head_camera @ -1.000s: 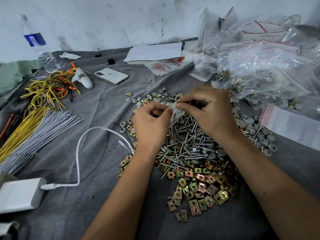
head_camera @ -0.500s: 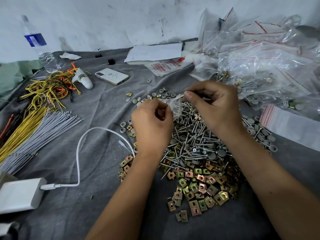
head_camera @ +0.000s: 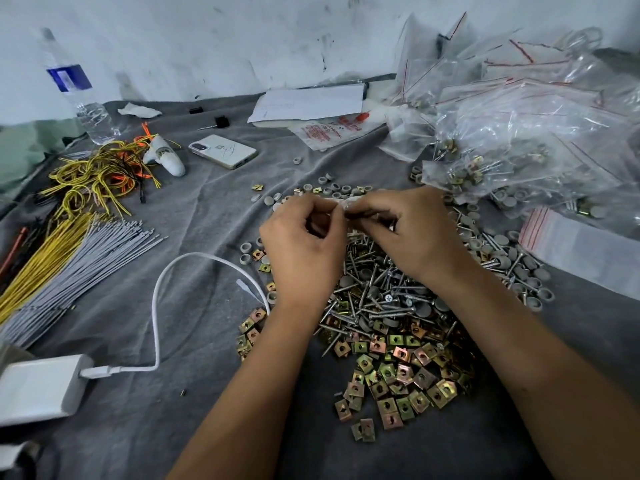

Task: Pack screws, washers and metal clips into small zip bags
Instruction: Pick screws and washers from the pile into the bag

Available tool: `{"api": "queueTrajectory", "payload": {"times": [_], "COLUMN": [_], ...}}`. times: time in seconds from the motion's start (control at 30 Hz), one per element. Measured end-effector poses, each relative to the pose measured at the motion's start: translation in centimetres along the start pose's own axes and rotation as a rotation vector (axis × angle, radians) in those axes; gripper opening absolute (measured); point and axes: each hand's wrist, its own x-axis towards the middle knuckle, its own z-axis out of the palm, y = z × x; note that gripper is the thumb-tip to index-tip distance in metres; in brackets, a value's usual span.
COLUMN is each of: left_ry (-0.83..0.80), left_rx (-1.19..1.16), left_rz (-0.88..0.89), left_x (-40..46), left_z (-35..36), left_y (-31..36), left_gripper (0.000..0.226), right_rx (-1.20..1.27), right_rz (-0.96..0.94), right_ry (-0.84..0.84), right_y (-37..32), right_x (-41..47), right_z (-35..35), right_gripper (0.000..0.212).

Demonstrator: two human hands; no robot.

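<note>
Meanwhile both hands, left hand and right hand, are pinching a small zip bag above the screws, hiding its contents. Metal clips are lying nearer, washers beyond; filled bags are piling up right, holding screws and washers.

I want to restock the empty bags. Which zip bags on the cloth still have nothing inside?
The flat stack of zip bags with red stripes, lying at the right edge beside the washers. The heap of bags behind it already holds screws and washers.
</note>
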Motion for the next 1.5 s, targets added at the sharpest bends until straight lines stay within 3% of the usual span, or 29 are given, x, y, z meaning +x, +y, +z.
{"api": "queueTrajectory", "payload": {"times": [0.07, 0.23, 0.43, 0.57, 0.7, 0.87, 0.93, 1.0, 1.1, 1.27, 1.33, 1.43, 1.5], "left_ry": [0.012, 0.102, 0.163, 0.145, 0.116, 0.017, -0.031, -0.06, -0.044, 0.093, 0.167, 0.238, 0.252], "left_rx": [0.011, 0.0, -0.019, -0.03, -0.035, -0.022, -0.029, -0.027, -0.041, -0.105, -0.128, -0.146, -0.145], "left_rz": [-0.028, -0.177, -0.235, -0.239, -0.253, -0.197, -0.162, -0.13, -0.144, -0.274, -0.327, -0.383, -0.393], "left_x": [0.1, 0.5, 0.6, 0.6, 0.6, 0.4, 0.3, 0.1, 0.1, 0.6, 0.8, 1.0, 1.1], "left_z": [0.0, -0.4, -0.6, -0.7, -0.6, -0.3, -0.1, 0.1, 0.2, -0.2, -0.4, -0.7, -0.8], "left_y": [-0.1, -0.7, -0.5, -0.4, -0.4, -0.3, -0.2, 0.0, 0.0, -0.3, -0.4, -0.6, -0.7], "left_gripper": [0.012, 0.016, 0.013, 0.014, 0.015, 0.018, 0.019, 0.017, 0.015, 0.015, 0.015, 0.014, 0.016], "right_rx": [-0.041, 0.033, -0.351, -0.326, -0.009, 0.3, 0.298, 0.176, 0.008, -0.033, -0.039, -0.245, -0.322], "right_rz": [0.011, 0.064, 0.086, 0.08, 0.168, 0.182, 0.148, 0.095, 0.03, -0.02, -0.015, 0.045, 0.09], "right_ry": [-0.055, 0.079, -0.447, -0.511, -0.384, 0.037, 0.166, 0.19, 0.094, 0.108, 0.019, -0.385, -0.538], "right_y": [0.1, 0.6, 0.3, 0.2, 0.1, -0.1, -0.2, -0.2, -0.1, 0.4, 0.5, 0.8, 0.9], "right_x": [0.0, 0.0, 0.1, 0.2, 0.0, 0.2, 0.1, 0.0, -0.1, 0.2, 0.1, 0.0, 0.1], "right_z": [0.3, -0.8, -0.3, 0.1, -0.4, -0.9, -0.7, -0.4, 0.0, -0.3, -0.6, -0.3, -0.2], "right_gripper": [0.028, 0.018, 0.049, 0.029, 0.014, 0.015, 0.016, 0.017, 0.014, 0.015, 0.017, 0.033, 0.035]}}
